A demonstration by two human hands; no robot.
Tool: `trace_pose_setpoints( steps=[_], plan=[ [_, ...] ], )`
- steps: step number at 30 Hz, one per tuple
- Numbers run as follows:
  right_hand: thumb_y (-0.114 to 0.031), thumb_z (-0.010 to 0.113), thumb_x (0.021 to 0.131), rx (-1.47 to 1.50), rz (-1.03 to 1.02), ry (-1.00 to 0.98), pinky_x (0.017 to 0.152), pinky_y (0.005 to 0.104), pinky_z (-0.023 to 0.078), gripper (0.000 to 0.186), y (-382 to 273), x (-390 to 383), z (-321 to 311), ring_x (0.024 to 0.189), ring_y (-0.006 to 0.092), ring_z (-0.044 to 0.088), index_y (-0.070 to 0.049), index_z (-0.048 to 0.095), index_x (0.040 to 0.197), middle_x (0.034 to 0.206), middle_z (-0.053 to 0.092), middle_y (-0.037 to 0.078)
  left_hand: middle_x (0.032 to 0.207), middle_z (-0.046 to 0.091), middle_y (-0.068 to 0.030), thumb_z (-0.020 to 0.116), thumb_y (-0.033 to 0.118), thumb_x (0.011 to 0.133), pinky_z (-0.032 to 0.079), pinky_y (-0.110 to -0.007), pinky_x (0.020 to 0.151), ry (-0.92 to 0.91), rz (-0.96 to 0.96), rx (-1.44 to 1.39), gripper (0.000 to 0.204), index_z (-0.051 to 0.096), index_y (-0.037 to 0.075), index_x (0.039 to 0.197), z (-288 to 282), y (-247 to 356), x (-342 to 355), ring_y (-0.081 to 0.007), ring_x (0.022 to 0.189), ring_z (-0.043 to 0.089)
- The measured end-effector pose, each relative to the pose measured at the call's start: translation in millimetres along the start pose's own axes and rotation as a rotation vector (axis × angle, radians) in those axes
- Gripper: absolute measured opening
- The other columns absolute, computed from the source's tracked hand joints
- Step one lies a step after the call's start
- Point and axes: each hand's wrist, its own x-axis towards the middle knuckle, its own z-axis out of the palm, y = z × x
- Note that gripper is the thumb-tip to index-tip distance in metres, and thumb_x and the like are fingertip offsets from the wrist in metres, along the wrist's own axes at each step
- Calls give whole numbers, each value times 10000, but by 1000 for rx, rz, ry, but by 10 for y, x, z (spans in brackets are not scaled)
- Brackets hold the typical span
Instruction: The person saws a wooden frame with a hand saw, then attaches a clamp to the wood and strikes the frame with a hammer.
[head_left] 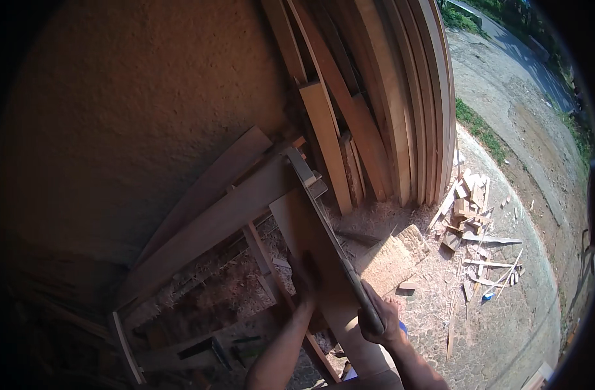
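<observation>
A long wooden board runs from near my body away toward a plank lying crosswise at the wall, with a narrow, darker strip along its right edge. My right hand is closed around that right edge and strip, near the close end. My left hand is at the board's left edge, its fingers curled against it in shadow and partly hidden. Beneath, a wooden rail passes diagonally under the board.
Tall planks lean against the rough wall. A pale sawdust-covered piece lies on the floor, with offcuts heaped to the right and a small blue item among them. A road runs beyond a grass strip.
</observation>
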Motion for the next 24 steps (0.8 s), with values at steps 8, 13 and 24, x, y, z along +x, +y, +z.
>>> trace_pose_setpoints(
  steps=[8,13,24],
  plan=[
    [-48,605,823,33,-34,120,831,435,573,693,142,1231,487,1014,436,699,-83,479,1504,1150,691,266,1438,470,-241,509,384,1064,407,-463,1093,56,158,129,619,313,-1,1508,-23,-138,67,-374,1325,498],
    [-27,635,821,-51,45,13,901,367,574,700,-157,81,-57,1080,361,726,23,457,1496,1285,673,247,1480,449,-331,476,366,1080,373,-500,1138,-46,98,60,647,256,-12,1557,41,282,-53,-479,1388,447],
    [-40,648,856,89,169,-77,1000,397,533,671,-410,639,-16,1229,349,658,-55,478,1505,1345,640,242,1411,484,-377,414,383,1085,427,-576,1046,65,192,260,591,250,39,1537,-32,-154,100,-555,1250,519]
  ],
)
